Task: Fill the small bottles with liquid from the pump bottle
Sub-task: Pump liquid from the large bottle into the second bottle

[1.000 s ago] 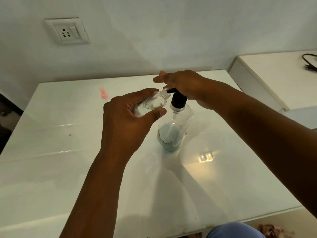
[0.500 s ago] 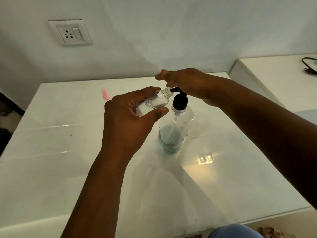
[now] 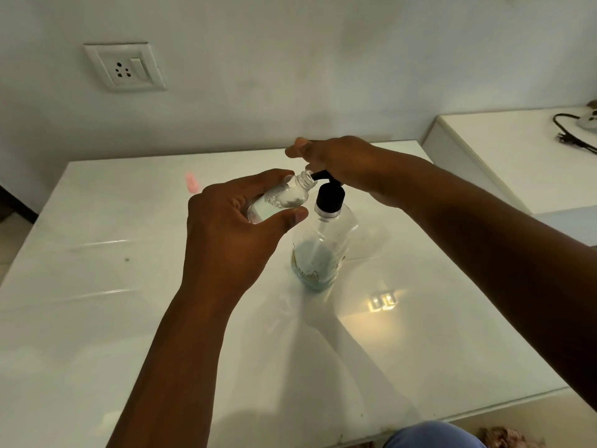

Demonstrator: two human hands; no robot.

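Left hand: grips a small clear bottle between thumb and curled fingers, above the table; the bottle is tilted, its open mouth pointing up and to the right.
Small bottle: holds some clear, bubbly liquid; its mouth sits right at the tip of the black spout.
Right hand: lies over the top of the black pump head, fingers bent down around it; whether it is pressing cannot be told.
Pump bottle: clear plastic, standing upright on the table near the middle, just right of the left hand; a shallow layer of bluish liquid sits at its bottom.
Table: glossy white top, with a bright light reflection to the right of the pump bottle.
Pink object: small, lying on the far left part of the table; too blurred to identify.
Wall socket: white, on the far wall, upper left.
Side counter: white, at the far right, with a black cable lying on it.
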